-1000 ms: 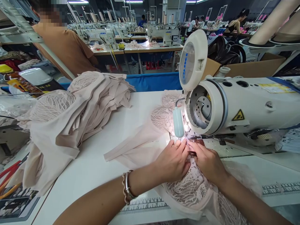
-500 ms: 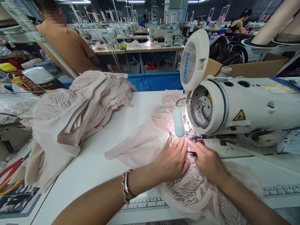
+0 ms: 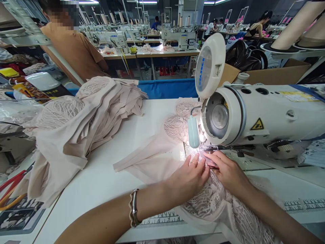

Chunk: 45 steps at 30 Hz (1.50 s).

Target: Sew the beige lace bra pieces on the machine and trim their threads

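Note:
A pale pink lace garment point(image 3: 210, 196) lies under the sewing machine head point(image 3: 223, 113) and hangs over the table's front edge. My left hand point(image 3: 191, 173), fingers bent and close together, grips the lace just in front of the small lamp point(image 3: 193, 132). Beside it, my right hand point(image 3: 228, 171) pinches the fabric edge between thumb and fingers. A thin, shiny reddish tool point(image 3: 213, 167) sits in my right palm; its kind is unclear. The needle area is hidden behind the lamp. Inside the open round cover point(image 3: 210, 66), the disc looks smeared.
A pile of similar garments point(image 3: 101, 105) lies on the left. Red and orange scissor handles point(image 3: 11, 189) are at the left edge. A printed ruler point(image 3: 162, 220) runs along the front. Thread cones point(image 3: 291, 27) stand at upper right. A person in a brown shirt point(image 3: 72, 51) sits beyond.
Both hands have come slightly nearer to me, drawing back from the needle area with the lace. The machine's inner disc, sharp before, is now blurred.

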Each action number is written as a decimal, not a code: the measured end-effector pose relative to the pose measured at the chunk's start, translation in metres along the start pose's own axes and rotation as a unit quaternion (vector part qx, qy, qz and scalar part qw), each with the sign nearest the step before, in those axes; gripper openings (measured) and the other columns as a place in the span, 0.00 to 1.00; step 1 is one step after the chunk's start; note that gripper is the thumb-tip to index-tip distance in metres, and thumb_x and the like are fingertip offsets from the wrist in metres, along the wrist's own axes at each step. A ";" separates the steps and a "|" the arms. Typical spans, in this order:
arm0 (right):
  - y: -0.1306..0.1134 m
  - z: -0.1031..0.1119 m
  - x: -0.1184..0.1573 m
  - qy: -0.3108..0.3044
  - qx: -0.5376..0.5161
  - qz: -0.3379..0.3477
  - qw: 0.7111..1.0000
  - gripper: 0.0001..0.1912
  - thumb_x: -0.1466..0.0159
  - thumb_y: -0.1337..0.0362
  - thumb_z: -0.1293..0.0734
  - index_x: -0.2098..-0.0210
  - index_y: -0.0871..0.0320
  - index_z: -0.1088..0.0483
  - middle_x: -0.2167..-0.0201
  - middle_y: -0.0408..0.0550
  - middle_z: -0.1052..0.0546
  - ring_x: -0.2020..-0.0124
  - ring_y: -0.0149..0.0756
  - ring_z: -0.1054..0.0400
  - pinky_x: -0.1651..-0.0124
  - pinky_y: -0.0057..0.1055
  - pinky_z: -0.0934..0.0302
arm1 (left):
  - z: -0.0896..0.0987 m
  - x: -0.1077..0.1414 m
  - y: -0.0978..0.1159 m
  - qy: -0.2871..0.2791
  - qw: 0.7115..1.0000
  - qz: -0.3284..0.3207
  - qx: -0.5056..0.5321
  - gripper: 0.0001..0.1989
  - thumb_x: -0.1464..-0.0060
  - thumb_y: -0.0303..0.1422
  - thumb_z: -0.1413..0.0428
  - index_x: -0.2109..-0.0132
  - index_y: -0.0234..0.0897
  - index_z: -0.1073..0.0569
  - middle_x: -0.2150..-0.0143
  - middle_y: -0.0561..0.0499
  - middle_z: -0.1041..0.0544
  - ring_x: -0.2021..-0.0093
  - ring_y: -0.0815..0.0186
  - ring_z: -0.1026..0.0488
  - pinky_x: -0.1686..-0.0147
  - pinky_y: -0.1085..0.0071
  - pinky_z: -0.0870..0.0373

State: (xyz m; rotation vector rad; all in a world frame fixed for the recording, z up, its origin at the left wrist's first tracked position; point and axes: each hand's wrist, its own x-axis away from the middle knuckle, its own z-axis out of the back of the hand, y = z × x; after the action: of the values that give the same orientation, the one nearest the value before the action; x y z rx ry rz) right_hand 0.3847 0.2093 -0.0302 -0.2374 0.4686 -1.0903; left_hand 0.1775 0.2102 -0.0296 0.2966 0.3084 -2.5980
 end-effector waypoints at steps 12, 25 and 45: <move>-0.006 -0.005 -0.023 0.039 0.133 0.003 0.990 0.12 0.39 0.74 0.40 0.66 0.55 0.27 0.69 0.47 0.22 0.71 0.37 0.28 0.68 0.31 0.37 | 0.011 -0.005 -0.051 -0.027 0.982 -0.026 0.183 0.13 0.37 0.19 0.54 0.55 0.32 0.26 0.52 0.41 0.24 0.53 0.58 0.27 0.51 0.59 0.29; -0.022 0.015 0.050 0.061 0.149 -0.032 0.986 0.15 0.28 0.54 0.41 0.68 0.54 0.35 0.67 0.43 0.29 0.79 0.28 0.33 0.80 0.26 0.46 | 0.010 -0.001 -0.008 0.001 0.996 -0.037 0.079 0.12 0.31 0.26 0.54 0.52 0.27 0.27 0.51 0.38 0.25 0.49 0.51 0.28 0.50 0.56 0.31; 0.002 0.021 -0.004 -0.114 0.229 -0.007 0.967 0.39 0.46 0.73 0.37 0.36 0.44 0.32 0.71 0.38 0.16 0.73 0.39 0.24 0.72 0.31 0.43 | 0.004 0.000 -0.035 0.057 0.954 -0.084 0.283 0.17 0.28 0.35 0.54 0.49 0.26 0.25 0.52 0.40 0.19 0.48 0.57 0.24 0.44 0.61 0.28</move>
State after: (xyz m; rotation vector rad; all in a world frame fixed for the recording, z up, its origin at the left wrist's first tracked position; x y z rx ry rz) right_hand 0.3950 0.2123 -0.0113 0.0425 0.0021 -1.1384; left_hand 0.1593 0.2391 -0.0201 0.6437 -0.4050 -2.7947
